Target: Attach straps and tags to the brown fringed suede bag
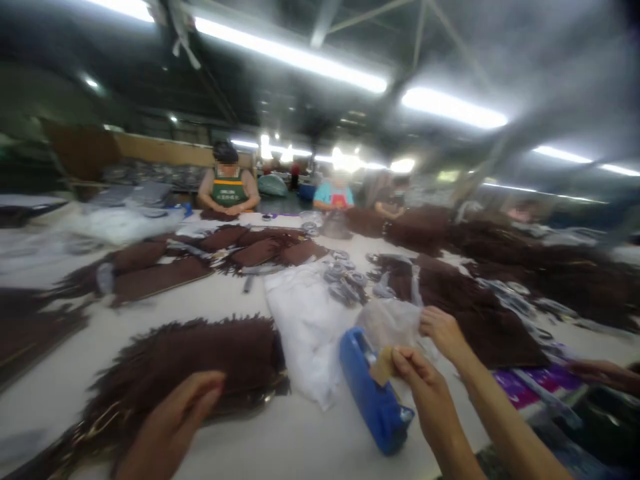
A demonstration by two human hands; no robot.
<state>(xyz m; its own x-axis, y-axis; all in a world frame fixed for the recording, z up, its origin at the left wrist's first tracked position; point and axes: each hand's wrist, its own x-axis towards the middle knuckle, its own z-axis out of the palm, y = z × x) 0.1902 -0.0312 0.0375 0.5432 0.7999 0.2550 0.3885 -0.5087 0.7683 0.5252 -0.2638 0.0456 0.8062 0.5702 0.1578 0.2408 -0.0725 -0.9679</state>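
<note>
My left hand (175, 420) is held with fingers stretched out at the near edge of a brown fringed bag (215, 353) with gold-coloured metal parts. It overlaps the bag in view; contact is hard to judge through the blur. Further right, my right hand (425, 390) pinches a small tan piece (383, 367), like card or tape, over a blue tape dispenser (373, 393). Just beyond it, another hand (443, 333), apparently a co-worker's, touches a clear plastic bag (390, 323). White sheeting (305, 327) lies between the brown bag and the dispenser.
More brown fringed pieces (160, 280) lie on the white table (235, 440), with a large brown pile (460, 307) on the right. Grey coiled items (345, 277) sit mid-table. Across it works a person in a green apron (230, 190). Another hand (603, 375) shows at the right edge.
</note>
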